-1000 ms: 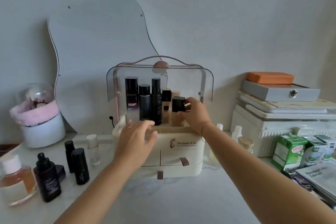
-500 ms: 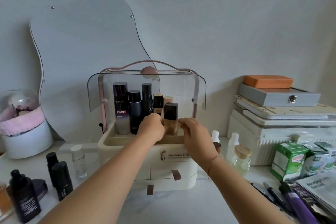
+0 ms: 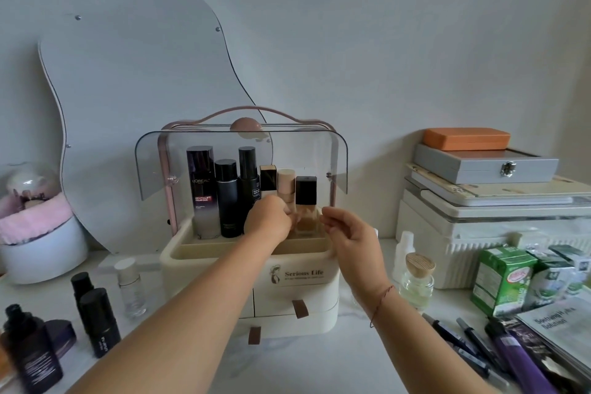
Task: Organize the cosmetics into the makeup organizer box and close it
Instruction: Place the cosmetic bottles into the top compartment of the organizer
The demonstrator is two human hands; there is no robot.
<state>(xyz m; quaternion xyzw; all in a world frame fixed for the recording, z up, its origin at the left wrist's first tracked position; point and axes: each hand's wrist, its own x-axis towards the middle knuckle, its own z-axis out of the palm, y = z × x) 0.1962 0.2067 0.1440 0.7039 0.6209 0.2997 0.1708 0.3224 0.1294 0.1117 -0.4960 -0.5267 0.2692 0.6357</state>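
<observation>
The cream makeup organizer box (image 3: 300, 275) stands mid-table with its clear lid (image 3: 243, 153) swung up. Inside stand a L'Oreal bottle (image 3: 200, 189), two black bottles (image 3: 227, 198), a gold-and-black capped bottle (image 3: 268, 177), a beige tube (image 3: 286, 184) and a black-capped foundation bottle (image 3: 306, 198). My left hand (image 3: 267, 224) reaches into the tray, fingers curled at the base of the beige tube. My right hand (image 3: 350, 235) hovers just right of the foundation bottle, fingers apart, touching nothing.
Loose on the left lie a black dropper bottle (image 3: 30, 358), two black sticks (image 3: 99, 323), a small clear bottle (image 3: 131, 288) and a compact (image 3: 62, 336). Right of the box stand a wooden-capped glass bottle (image 3: 417, 281), a white bottle (image 3: 404, 249), green cartons (image 3: 502, 278), pens (image 3: 463, 342) and stacked cases (image 3: 486, 201).
My right hand set the black-capped foundation bottle into the tray and let go of it. My left hand moved from the box's front edge in among the bottles.
</observation>
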